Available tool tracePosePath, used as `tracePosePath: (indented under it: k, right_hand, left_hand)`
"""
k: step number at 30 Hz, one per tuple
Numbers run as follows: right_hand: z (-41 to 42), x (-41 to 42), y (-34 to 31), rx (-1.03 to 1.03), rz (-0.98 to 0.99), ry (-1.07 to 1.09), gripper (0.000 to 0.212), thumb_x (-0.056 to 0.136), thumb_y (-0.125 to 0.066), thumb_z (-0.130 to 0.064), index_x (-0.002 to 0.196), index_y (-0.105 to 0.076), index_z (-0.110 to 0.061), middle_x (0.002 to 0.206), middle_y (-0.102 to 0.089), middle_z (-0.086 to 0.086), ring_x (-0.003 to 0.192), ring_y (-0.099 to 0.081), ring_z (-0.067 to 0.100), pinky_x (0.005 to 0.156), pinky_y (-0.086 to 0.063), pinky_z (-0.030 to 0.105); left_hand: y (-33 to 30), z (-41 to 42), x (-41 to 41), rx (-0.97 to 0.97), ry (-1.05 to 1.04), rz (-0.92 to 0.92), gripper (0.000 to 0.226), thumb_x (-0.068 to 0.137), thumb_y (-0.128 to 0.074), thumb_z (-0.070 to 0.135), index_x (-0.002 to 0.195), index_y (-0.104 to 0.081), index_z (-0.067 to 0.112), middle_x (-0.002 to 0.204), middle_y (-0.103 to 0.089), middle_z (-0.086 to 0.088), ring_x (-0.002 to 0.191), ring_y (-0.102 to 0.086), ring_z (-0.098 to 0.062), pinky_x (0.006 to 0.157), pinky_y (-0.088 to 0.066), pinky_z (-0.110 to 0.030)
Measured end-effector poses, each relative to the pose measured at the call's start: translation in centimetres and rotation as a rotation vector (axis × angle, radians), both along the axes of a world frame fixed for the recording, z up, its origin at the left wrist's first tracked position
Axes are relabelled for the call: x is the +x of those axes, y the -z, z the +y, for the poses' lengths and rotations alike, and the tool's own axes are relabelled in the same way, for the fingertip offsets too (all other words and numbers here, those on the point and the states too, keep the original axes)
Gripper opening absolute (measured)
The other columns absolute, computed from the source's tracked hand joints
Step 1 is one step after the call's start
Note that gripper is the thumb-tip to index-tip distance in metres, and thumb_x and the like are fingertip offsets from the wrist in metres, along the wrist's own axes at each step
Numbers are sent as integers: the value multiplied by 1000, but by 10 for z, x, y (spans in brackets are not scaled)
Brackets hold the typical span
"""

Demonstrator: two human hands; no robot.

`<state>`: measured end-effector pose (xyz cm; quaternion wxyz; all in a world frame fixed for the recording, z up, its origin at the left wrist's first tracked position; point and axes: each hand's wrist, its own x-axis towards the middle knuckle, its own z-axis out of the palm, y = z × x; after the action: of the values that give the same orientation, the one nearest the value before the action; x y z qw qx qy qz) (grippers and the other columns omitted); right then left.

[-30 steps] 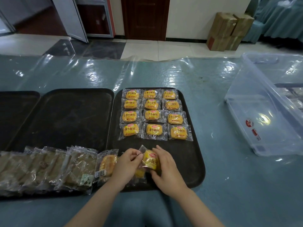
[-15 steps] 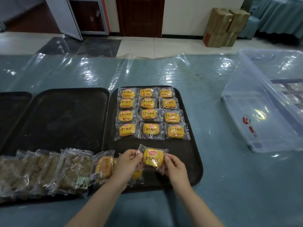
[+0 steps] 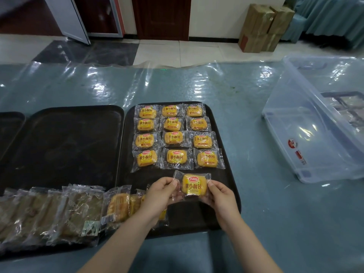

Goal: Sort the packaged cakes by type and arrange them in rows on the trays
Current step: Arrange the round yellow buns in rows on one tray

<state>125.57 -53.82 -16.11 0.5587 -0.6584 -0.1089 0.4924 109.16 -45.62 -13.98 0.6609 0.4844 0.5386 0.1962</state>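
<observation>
Both hands hold one yellow packaged cake (image 3: 194, 185) above the near part of the right black tray (image 3: 226, 174). My left hand (image 3: 160, 195) pinches its left wrapper edge and my right hand (image 3: 218, 196) pinches the right edge. Beyond it, several yellow cakes (image 3: 174, 137) lie in neat rows of three on that tray. Under my left wrist lie more wrapped cakes (image 3: 118, 206), partly hidden. A line of brown wrapped cakes (image 3: 49, 213) leans along the near edge of the middle black tray (image 3: 65, 142).
A third black tray (image 3: 8, 131) shows at the far left. A clear plastic bin (image 3: 315, 134) lies tilted at the right on the plastic-covered blue table. Cardboard boxes (image 3: 264, 28) stand on the floor behind.
The yellow cake has risen from the pile near my left hand and moved forward and right, now held flat between both hands just below the last row.
</observation>
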Motion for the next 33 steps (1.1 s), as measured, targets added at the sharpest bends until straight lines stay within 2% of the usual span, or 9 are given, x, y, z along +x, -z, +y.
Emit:
tracePosePath:
  k: [6, 9, 15, 18, 20, 25, 29, 31, 33]
  right_hand:
    - [11, 30, 11, -98, -152, 54, 18, 102, -53, -16, 100, -69, -10, 91, -77, 7, 87, -74, 22, 74, -62, 35]
    - [15, 48, 20, -171, -258, 69, 19, 102, -52, -17, 97, -69, -12, 92, -75, 9, 86, -73, 21, 73, -61, 35]
    - [27, 75, 35, -287, -373, 76, 19, 102, -52, -15, 99, -68, -7, 90, -71, 10, 80, -69, 20, 58, -56, 26]
    - [32, 79, 38, -328, -442, 38, 19, 101, -51, -16, 97, -69, -12, 92, -72, 9, 82, -68, 19, 67, -59, 34]
    - [32, 81, 39, -346, -467, 9, 19, 101, -51, -15, 97, -69, -12, 91, -71, 8, 81, -67, 18, 66, -58, 33]
    - [34, 81, 39, -385, -601, -91, 21, 101, -51, -15, 100, -71, -7, 86, -69, 5, 77, -65, 17, 68, -57, 35]
    - [33, 82, 35, -435, -718, -154, 25, 101, -50, -19, 109, -71, -7, 84, -67, 1, 73, -62, 12, 56, -45, 25]
    - [32, 83, 32, -467, -751, -180, 26, 100, -49, -17, 115, -69, -8, 88, -69, 4, 72, -62, 13, 54, -43, 24]
    - [30, 84, 28, -499, -781, -187, 29, 98, -50, -16, 123, -64, -8, 100, -70, 9, 75, -61, 17, 59, -44, 26]
  left_hand:
    - [3, 10, 5, 95, 102, 82, 16, 102, -48, 12, 110, -61, 18, 108, -70, 2, 100, -68, -10, 84, -57, -25]
    - [6, 14, 1, 162, 136, 129, 17, 101, -50, 11, 107, -61, 22, 104, -72, 7, 103, -66, -6, 90, -55, -27]
    - [8, 17, -6, 231, 119, 151, 16, 100, -52, 13, 103, -61, 25, 93, -74, 14, 96, -67, -1, 95, -53, -36]
    - [7, 18, -9, 236, 111, 147, 15, 100, -51, 14, 103, -61, 25, 92, -74, 15, 94, -68, -6, 94, -54, -40]
    - [7, 18, -10, 238, 107, 149, 15, 100, -51, 14, 103, -61, 25, 92, -74, 16, 93, -68, -7, 93, -54, -42]
    - [7, 18, -12, 242, 93, 151, 16, 100, -51, 13, 102, -62, 25, 93, -74, 10, 96, -67, -2, 98, -52, -40]
    - [6, 18, -13, 243, 94, 160, 16, 100, -51, 14, 103, -61, 26, 94, -73, 11, 97, -66, -1, 98, -52, -38]
    - [5, 17, -13, 245, 94, 158, 16, 100, -51, 15, 103, -61, 26, 95, -73, 11, 98, -66, -1, 98, -52, -38]
    - [5, 17, -13, 252, 101, 164, 16, 100, -51, 14, 104, -61, 26, 96, -73, 10, 98, -66, -1, 99, -52, -38]
